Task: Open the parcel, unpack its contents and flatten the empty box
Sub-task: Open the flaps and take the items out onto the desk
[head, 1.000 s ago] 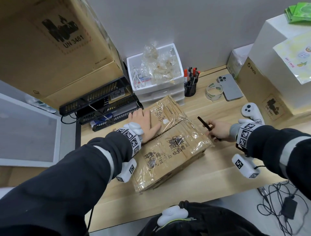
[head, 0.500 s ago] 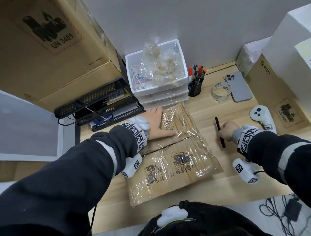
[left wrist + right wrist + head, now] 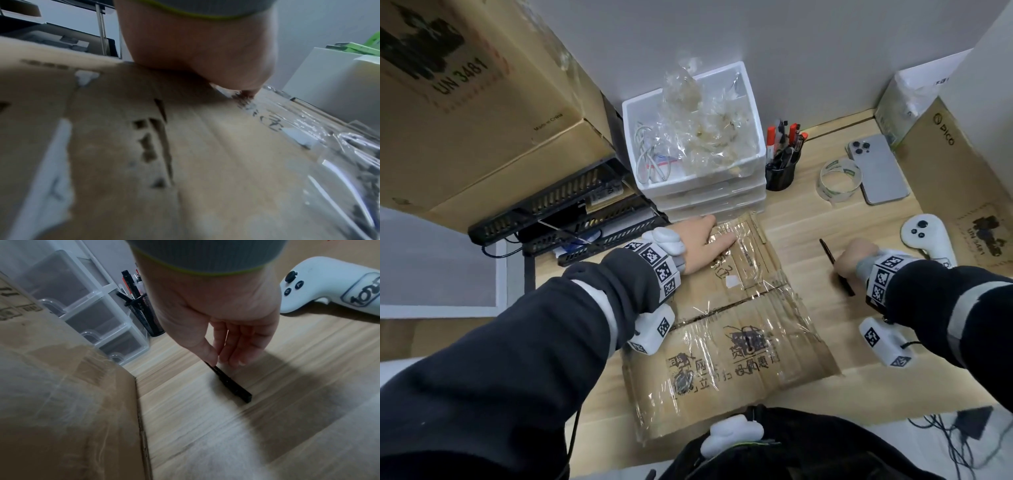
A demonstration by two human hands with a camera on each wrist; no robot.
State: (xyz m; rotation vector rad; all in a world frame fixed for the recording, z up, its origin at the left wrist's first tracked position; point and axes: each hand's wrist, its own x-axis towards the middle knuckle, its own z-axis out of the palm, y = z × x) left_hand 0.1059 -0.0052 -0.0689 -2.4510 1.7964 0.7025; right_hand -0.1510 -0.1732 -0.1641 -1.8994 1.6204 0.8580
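Observation:
A brown cardboard parcel (image 3: 743, 329) wrapped in clear tape lies on the wooden desk, with a dark slit running across its top seam. My left hand (image 3: 702, 243) rests flat on the parcel's far panel, fingers straight; in the left wrist view the palm (image 3: 195, 45) presses on the cardboard (image 3: 164, 162). My right hand (image 3: 854, 255) is to the right of the parcel, down at the desk. It pinches a slim black cutter (image 3: 232, 386) between thumb and fingers (image 3: 224, 360), and the cutter's rear end touches the desk. The parcel's edge (image 3: 61, 386) is left of it.
Behind the parcel stand white drawers (image 3: 709, 195) holding plastic bags, a pen cup (image 3: 780, 171), a tape roll (image 3: 839, 180) and a phone (image 3: 876, 171). A white controller (image 3: 928, 240) lies right of my right hand. Large boxes (image 3: 465, 102) and a black rack (image 3: 568, 219) crowd the left.
My right hand has lowered the black cutter from beside the parcel's corner to the desk, further right. The left hand has stayed on the far panel. The head view has moved closer.

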